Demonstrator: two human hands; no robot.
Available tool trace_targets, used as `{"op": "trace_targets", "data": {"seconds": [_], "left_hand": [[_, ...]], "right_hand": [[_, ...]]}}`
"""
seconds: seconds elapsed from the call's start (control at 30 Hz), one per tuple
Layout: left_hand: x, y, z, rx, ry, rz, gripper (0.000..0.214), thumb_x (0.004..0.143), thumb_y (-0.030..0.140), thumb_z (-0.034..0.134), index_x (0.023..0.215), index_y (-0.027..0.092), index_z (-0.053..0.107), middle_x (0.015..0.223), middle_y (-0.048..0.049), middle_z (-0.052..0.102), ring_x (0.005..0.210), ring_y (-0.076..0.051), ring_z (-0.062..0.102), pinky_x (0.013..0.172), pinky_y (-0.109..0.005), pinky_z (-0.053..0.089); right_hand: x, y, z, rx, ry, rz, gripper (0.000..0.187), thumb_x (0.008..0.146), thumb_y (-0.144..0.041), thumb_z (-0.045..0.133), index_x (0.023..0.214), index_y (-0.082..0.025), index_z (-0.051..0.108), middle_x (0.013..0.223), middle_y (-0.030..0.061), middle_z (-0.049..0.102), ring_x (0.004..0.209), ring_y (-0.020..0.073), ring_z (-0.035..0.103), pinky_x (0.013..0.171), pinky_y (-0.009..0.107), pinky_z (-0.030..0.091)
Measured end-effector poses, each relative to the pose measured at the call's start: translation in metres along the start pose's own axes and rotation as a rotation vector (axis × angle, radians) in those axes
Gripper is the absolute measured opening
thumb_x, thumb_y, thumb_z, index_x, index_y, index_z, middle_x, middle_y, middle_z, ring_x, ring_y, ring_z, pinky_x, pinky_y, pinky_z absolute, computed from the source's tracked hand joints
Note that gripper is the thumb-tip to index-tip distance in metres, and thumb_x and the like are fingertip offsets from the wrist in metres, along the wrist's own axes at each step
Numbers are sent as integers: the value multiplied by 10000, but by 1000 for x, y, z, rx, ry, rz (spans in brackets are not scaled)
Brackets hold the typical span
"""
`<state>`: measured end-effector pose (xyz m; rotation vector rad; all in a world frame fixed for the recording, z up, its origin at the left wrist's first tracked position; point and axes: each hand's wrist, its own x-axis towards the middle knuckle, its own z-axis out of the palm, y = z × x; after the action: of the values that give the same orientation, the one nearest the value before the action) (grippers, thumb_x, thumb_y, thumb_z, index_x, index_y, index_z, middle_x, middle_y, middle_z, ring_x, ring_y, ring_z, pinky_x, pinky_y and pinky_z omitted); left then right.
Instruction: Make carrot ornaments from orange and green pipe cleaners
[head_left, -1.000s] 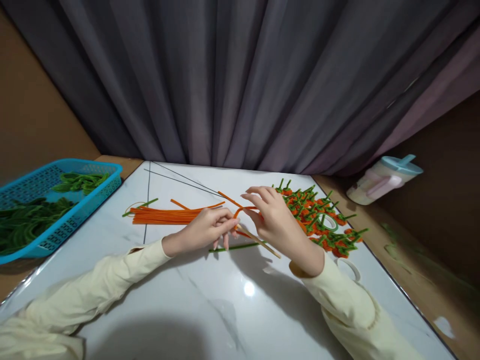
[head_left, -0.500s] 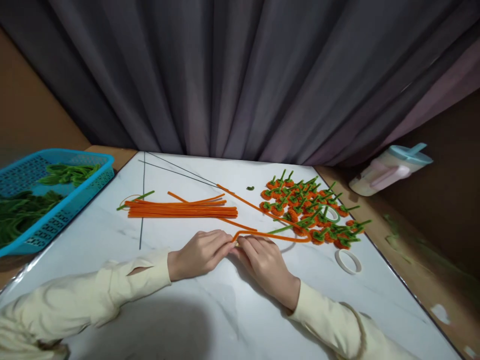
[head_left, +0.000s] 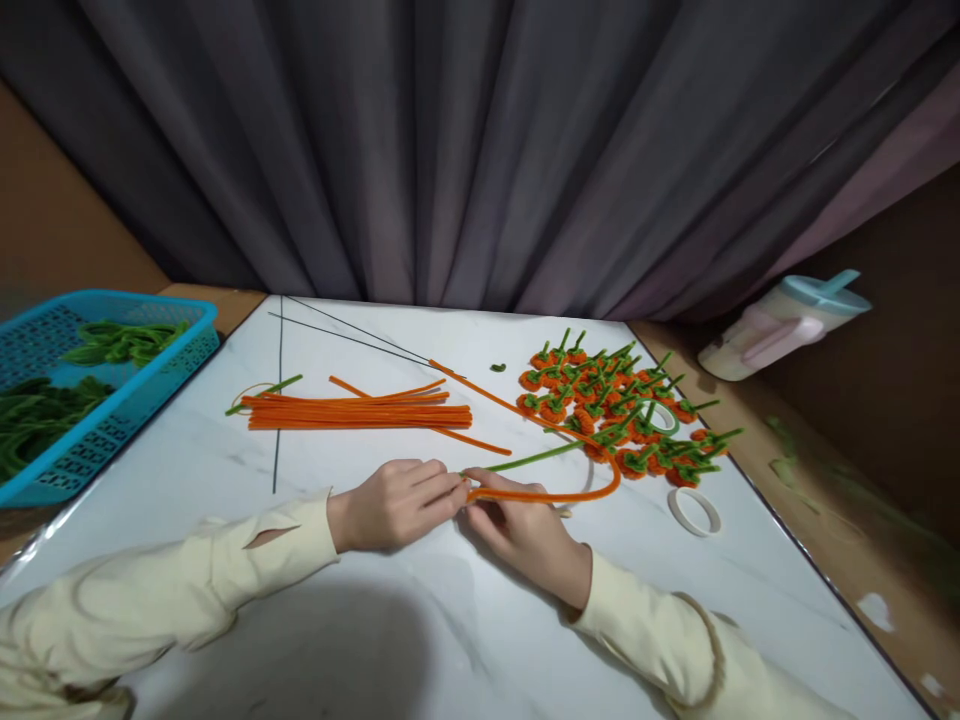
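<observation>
My left hand (head_left: 394,505) and my right hand (head_left: 525,525) meet fingertip to fingertip on the white marble table (head_left: 420,640). Both pinch the near end of a long orange pipe cleaner (head_left: 577,492) that curves right and back toward the far side. A green pipe cleaner (head_left: 525,460) lies just beyond my fingers, running toward a pile of small orange-and-green pipe-cleaner pieces (head_left: 615,415). A bundle of straight orange pipe cleaners (head_left: 360,412) lies beyond my left hand.
A blue basket (head_left: 112,400) of green pipe cleaners stands at the left edge. A white tape ring (head_left: 694,511) lies right of my hands. Thin dark wires (head_left: 279,400) cross the far left of the table. A pale jug (head_left: 780,325) sits off the table at right. Grey curtain behind.
My hands have come down and nearer to me, from over the orange bundle to the table's middle. The orange pipe cleaner trails out to the right, its loop now bent lower.
</observation>
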<state>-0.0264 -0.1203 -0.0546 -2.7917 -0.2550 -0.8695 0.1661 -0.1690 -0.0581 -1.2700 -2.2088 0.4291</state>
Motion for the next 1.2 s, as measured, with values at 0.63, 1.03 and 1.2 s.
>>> {"op": "trace_targets", "data": {"seconds": [0.63,1.03,1.2], "left_hand": [[5,2,5,-72,6,-183,80,866,108,427,862,143,499,675,-24,611,578,-136,487,488,-253,379],[3,-3,2,107,79,190,81,819,142,517,850,136,592,738,-51,654,657,-129,587,515,-234,453],[3,-3,2,89,76,209,69,797,150,551,843,142,602,740,-47,651,681,-135,593,498,-233,443]], "right_hand": [[0,2,-2,340,-84,146,195,837,-217,436,1014,-162,497,768,34,611,611,138,523,579,241,405],[13,1,-22,853,-317,153,437,761,-127,517,1175,-179,388,897,42,595,739,118,542,658,244,426],[17,8,-22,1168,-397,345,426,730,-169,628,1123,-158,465,879,49,602,664,104,563,627,249,441]]}}
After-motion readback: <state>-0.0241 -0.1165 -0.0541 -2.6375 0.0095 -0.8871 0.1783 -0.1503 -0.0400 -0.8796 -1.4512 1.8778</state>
